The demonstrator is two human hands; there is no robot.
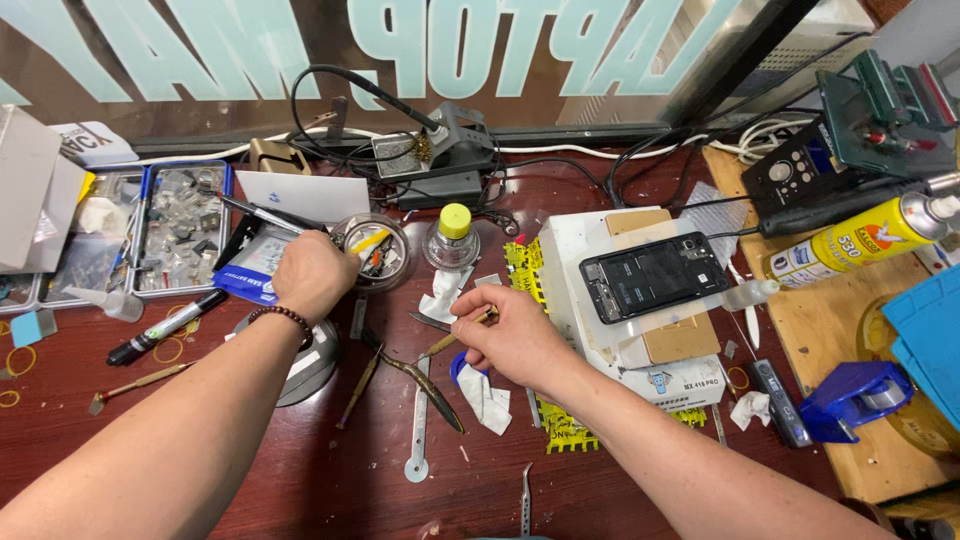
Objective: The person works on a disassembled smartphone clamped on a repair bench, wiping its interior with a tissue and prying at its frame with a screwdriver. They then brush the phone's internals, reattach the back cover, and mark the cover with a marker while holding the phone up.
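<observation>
A person's right hand [510, 335] pinched a slim brass-coloured tool [458, 335] between thumb and fingertips, its dark tip pointing left, just left of an opened smartphone [655, 277] that lay back-side up, its cover off and its dark internals exposed. The left hand [315, 275], a beaded bracelet at the wrist, reached into a small round clear dish of tools [375, 250] well to the left of the phone; whether its fingers had closed on anything could not be told. Judging by the bared interior, the opening of the phone appeared done, while any work inside and the closing-up seemed left to do. The phone rested on a tan block atop a white box [660, 375] with dark printed lettering on its front face. Between the hands and the phone lay a yellow sheet with black printing [525, 265], and a crumpled white tissue [485, 395] lay below the right hand. A yellow spray can with a label [860, 240] lay on its side right of the phone, a blue tape dispenser [850, 395] below that. Left of the dish sat a blue-and-white printed packet [250, 270]. Large pale lettering ran across the glass panel [500, 50] behind the bench.
</observation>
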